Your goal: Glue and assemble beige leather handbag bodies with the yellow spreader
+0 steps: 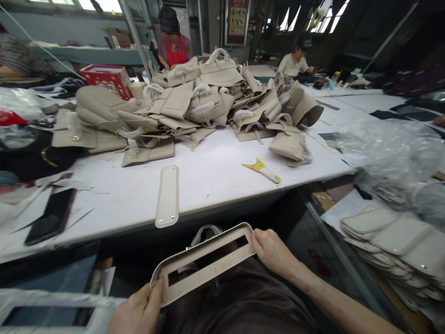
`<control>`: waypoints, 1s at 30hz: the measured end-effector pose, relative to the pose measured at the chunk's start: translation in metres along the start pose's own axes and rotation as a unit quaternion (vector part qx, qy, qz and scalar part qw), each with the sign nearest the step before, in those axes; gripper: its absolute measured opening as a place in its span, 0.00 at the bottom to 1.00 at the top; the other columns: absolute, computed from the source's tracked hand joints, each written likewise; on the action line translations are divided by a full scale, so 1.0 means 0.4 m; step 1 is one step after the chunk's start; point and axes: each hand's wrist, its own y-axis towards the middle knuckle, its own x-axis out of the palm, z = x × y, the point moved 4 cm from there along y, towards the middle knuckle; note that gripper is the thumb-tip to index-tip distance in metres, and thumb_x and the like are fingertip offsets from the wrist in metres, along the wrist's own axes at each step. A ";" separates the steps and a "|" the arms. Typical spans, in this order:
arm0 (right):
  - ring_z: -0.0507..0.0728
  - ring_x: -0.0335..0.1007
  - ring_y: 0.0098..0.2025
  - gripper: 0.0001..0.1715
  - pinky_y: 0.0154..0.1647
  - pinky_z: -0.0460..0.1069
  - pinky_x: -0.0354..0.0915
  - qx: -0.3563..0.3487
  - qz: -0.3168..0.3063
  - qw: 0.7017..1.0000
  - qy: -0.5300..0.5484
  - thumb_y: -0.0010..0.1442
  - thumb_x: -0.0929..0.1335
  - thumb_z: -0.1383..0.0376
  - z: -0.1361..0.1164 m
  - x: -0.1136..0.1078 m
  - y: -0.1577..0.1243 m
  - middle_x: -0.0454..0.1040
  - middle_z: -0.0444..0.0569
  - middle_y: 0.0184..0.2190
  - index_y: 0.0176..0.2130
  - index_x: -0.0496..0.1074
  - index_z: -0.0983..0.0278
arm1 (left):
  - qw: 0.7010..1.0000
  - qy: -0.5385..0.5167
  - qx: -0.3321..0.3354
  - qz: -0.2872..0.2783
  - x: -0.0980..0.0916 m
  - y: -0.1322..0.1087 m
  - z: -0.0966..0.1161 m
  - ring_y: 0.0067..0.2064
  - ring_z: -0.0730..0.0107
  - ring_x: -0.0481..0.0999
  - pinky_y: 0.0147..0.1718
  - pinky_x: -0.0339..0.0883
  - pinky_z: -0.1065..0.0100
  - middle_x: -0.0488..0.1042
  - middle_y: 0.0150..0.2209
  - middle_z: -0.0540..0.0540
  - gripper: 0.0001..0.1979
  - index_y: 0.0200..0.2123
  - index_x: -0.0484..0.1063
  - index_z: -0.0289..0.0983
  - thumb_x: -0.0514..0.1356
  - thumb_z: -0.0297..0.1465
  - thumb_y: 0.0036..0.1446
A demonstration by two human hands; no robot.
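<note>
Between my hands, low in front of my lap, is a beige leather bag piece [194, 287] with rounded corners and a long rectangular opening. My left hand [139, 306] grips its left end, thumb on the near face. At the right end, the fingers of my right hand [269, 248] are closed round the corner. A wrapped handle [205, 232] shows just behind the piece; whether it is joined to it I cannot tell. Beyond, a long beige strip panel [167, 197] with metal studs lies at the white table's [212, 176] front edge.
A heap of beige handbags [174, 99] covers the table's far side. A yellow-handled tool [262, 170] lies near the front edge, a phone [52, 215] at left. Stacked beige panels [399, 236] and clear plastic [392, 153] are at right. Two people sit beyond the table, another at far left.
</note>
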 end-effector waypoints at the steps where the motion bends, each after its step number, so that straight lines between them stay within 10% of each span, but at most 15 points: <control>1: 0.52 0.59 0.22 0.20 0.29 0.50 0.47 0.000 -0.001 1.000 -0.003 0.65 0.57 0.65 -0.002 -0.003 0.001 0.63 0.45 0.19 0.21 0.56 0.62 | 1.000 0.004 0.002 0.001 0.000 -0.001 -0.001 0.43 0.47 0.78 0.39 0.69 0.59 0.78 0.46 0.38 0.25 0.55 0.72 0.40 0.48 0.26 0.56; 8: 0.50 0.59 0.23 0.20 0.23 0.46 0.46 0.034 -0.034 0.998 0.030 0.59 0.67 0.56 0.003 -0.011 -0.003 0.64 0.42 0.19 0.22 0.61 0.63 | 0.996 -0.090 0.011 0.028 0.010 0.005 -0.021 0.35 0.49 0.78 0.30 0.65 0.64 0.79 0.37 0.42 0.20 0.47 0.77 0.45 0.51 0.38 0.56; 13: 0.49 0.54 0.20 0.21 0.23 0.47 0.45 0.039 0.038 0.998 0.026 0.62 0.61 0.62 0.013 0.002 -0.002 0.57 0.40 0.16 0.20 0.53 0.62 | 0.976 -0.182 -0.121 -0.012 -0.002 -0.002 -0.016 0.43 0.43 0.77 0.37 0.63 0.59 0.79 0.32 0.40 0.27 0.30 0.72 0.43 0.38 0.47 0.62; 23: 0.50 0.54 0.21 0.21 0.25 0.48 0.45 0.017 0.049 0.999 0.017 0.60 0.64 0.62 -0.018 -0.015 0.004 0.58 0.42 0.17 0.19 0.57 0.63 | 0.976 -0.188 -0.100 0.035 -0.021 -0.014 -0.009 0.40 0.46 0.77 0.34 0.60 0.63 0.78 0.29 0.41 0.25 0.26 0.69 0.43 0.40 0.48 0.62; 30: 0.49 0.52 0.12 0.29 0.14 0.45 0.46 0.132 -0.007 0.936 0.326 0.56 0.67 0.42 0.057 0.027 -0.014 0.59 0.39 0.12 0.24 0.65 0.64 | 0.945 -0.305 -0.089 0.078 0.000 -0.022 -0.032 0.33 0.56 0.76 0.32 0.60 0.67 0.73 0.23 0.46 0.28 0.24 0.69 0.43 0.42 0.52 0.62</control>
